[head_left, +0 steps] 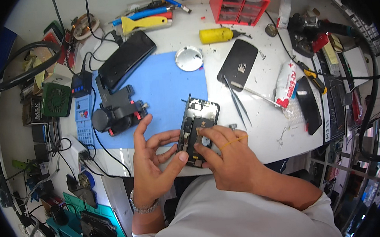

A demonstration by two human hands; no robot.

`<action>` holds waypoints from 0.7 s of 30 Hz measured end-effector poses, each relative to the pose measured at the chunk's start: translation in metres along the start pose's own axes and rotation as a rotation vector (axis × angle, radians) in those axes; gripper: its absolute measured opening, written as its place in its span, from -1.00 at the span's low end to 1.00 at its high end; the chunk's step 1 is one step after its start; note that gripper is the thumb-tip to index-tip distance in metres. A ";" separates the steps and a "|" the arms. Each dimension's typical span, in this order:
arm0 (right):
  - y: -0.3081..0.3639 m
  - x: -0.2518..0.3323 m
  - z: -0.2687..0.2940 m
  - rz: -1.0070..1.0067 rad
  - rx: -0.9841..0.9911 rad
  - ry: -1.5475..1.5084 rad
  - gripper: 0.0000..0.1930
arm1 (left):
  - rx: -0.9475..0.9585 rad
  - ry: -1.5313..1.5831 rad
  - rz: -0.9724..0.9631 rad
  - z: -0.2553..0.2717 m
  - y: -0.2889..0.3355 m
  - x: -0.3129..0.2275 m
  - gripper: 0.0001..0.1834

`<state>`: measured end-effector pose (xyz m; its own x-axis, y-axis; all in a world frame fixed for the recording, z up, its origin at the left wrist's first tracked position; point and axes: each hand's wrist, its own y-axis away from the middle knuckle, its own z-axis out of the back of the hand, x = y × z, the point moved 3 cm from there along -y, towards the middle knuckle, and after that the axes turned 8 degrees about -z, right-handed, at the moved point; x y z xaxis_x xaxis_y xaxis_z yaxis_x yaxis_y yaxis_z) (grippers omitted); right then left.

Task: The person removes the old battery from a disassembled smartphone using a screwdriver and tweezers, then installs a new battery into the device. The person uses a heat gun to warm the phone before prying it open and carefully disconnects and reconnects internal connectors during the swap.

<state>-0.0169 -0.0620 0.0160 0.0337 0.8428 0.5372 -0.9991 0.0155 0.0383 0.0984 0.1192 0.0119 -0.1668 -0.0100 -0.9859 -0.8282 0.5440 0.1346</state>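
An opened smartphone [206, 110] with its inner parts bared is held tilted at the front edge of the table. My left hand [154, 165] grips its left side, thumb and fingertips against the edge and the index finger raised away. Over the lower half of the phone lies my right hand [232, 159], two fingertips pressed on the inner parts and the thumb by the near right edge. Those fingers hide part of the inside. A yellow band [234, 142] circles a right finger. Tweezers [238, 102] and a thin metal tool [255, 94] lie beyond to the right.
A blue mat [165, 80] bears a black clamp holder [118, 109], a dark phone [127, 60] and a round metal dish [189, 58]. Right of it lie a black back panel [239, 63], a yellow bottle [216, 35] and a screwdriver [314, 79]. A red drawer box [239, 8] stands behind.
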 end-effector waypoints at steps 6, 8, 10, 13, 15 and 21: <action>-0.002 -0.004 -0.004 -0.013 0.059 -0.032 -0.48 | 0.013 -0.071 -0.041 -0.001 0.001 0.002 0.16; -0.004 -0.003 0.003 -0.009 0.050 -0.048 -0.51 | 0.013 -0.113 -0.066 -0.003 0.002 -0.001 0.13; -0.002 -0.001 0.004 0.002 0.029 -0.049 -0.53 | 0.012 -0.137 -0.092 -0.003 0.005 0.001 0.13; -0.002 -0.005 0.007 0.031 -0.163 -0.118 -0.56 | 0.010 -0.156 -0.097 -0.005 0.006 0.000 0.13; -0.001 -0.005 0.017 0.013 -0.236 -0.131 -0.59 | 0.009 -0.168 -0.096 -0.006 0.007 -0.004 0.13; 0.006 -0.020 0.039 -0.021 -0.400 -0.060 -0.63 | -0.020 -0.219 -0.169 -0.008 0.010 0.000 0.11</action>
<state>-0.0230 -0.1002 0.0384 0.0440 0.8072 0.5887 -0.9284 0.2507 -0.2744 0.0858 0.1180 0.0145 0.0927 0.0839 -0.9922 -0.8452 0.5333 -0.0339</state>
